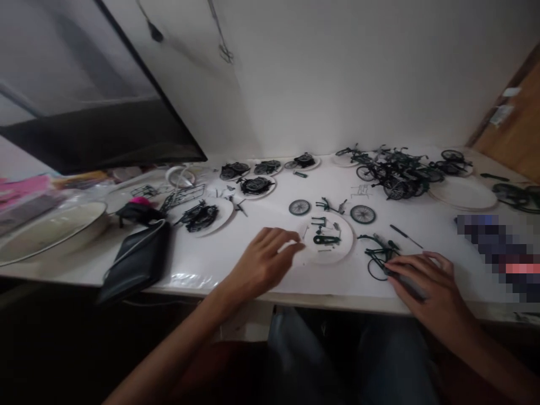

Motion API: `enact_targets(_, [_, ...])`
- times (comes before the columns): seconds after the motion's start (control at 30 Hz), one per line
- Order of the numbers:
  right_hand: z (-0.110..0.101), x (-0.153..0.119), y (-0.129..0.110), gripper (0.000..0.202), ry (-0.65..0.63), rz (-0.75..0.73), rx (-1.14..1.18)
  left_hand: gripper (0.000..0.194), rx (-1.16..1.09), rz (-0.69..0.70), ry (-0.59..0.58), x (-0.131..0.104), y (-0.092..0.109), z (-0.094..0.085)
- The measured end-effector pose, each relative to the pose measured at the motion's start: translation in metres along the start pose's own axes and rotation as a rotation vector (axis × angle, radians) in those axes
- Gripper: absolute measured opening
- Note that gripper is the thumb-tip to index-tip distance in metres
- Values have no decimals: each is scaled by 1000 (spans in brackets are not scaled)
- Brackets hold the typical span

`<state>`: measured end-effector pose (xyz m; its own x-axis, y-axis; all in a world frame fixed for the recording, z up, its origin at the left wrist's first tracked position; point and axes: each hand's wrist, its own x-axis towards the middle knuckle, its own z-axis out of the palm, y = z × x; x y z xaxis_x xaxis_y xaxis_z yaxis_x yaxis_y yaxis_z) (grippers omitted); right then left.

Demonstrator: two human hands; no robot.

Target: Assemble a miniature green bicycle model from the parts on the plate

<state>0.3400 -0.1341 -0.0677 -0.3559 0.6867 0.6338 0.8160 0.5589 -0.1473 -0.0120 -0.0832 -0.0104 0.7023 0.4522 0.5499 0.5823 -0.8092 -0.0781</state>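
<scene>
My left hand (272, 256) hovers at the left rim of a white plate (348, 250), thumb and fingers pinched together. Whatever may be between those fingertips is too small to make out. Small dark green model parts lie on the plate, among them a chain guard (327, 240). My right hand (426, 284) grips a partly built miniature bicycle (377, 256) by its near end, low over the table. Its frame and a black wheel ring show; the part under my fingers is hidden. Behind the plate lie two loose spoked wheels, one left (299, 207) and one right (363, 214), with a handlebar piece (330, 206) between them.
A small screwdriver (405, 236) lies beyond my right hand. Assembled miniature bicycles (399, 171) crowd the back right, near a white plate (464, 194). Several plates of black parts stand back left. A black pouch (137, 261), a basin (54, 230) and a screen (101, 84) occupy the left.
</scene>
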Motion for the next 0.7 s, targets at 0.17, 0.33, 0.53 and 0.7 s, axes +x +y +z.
enact_targets(0.17, [3,3,2,14,6,-17,8,18,-99,-497,99,-48,-41,-21])
enact_targets(0.33, [8,4,2,14,10,-46,43,21,-254,-621,66,-66,-45,-17])
enact_targets(0.53, [8,-2,1,21,-22,-19,84,22,-269,-624,23,-64,-35,4])
enact_targets(0.7, [6,0,3,20,-71,-22,132,20,-321,-636,21,-66,-31,6])
